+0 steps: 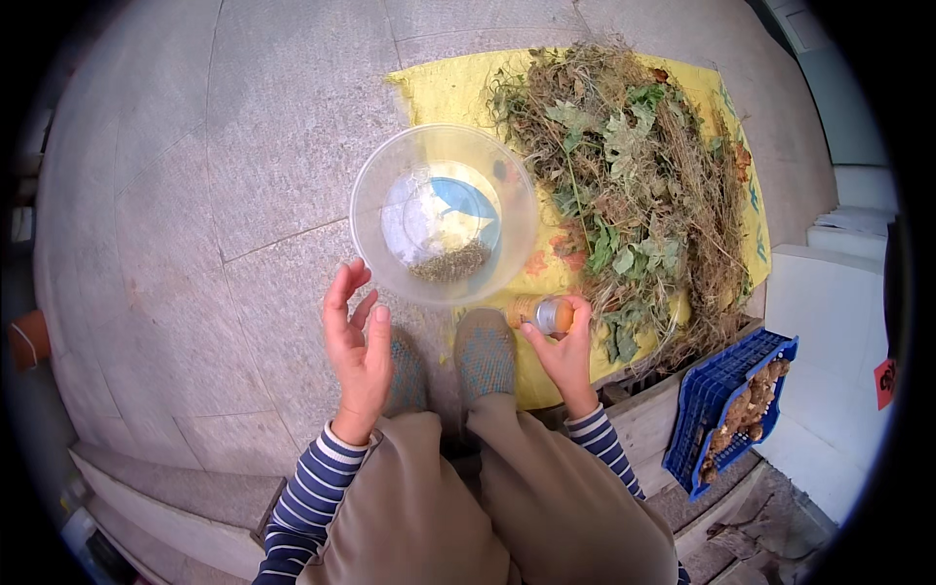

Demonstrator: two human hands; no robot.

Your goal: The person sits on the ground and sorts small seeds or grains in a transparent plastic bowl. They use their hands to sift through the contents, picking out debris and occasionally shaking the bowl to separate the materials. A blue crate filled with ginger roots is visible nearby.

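My right hand (567, 347) grips a small jar (541, 314) with a silver-coloured band and an orange end, lying sideways near my shoe. My left hand (358, 347) is raised with its fingers apart, just below the left rim of a large clear plastic bowl (358, 219), and holds nothing. Small dark seeds or dried plant bits (452, 262) lie in the lower part of the bowl. The bowl stands partly over a yellow printed sheet (453, 88). A heap of dried stalks and green leaves (629, 175) covers much of the sheet to the right.
A blue plastic crate (687, 431) with brown lumpy roots or tubers (742, 417) stands tilted at the right, beside a stone step (643, 424). My shoes (485, 351) are close below the bowl. A terracotta-coloured pot (29, 340) is at the far left of the paved floor (161, 241).
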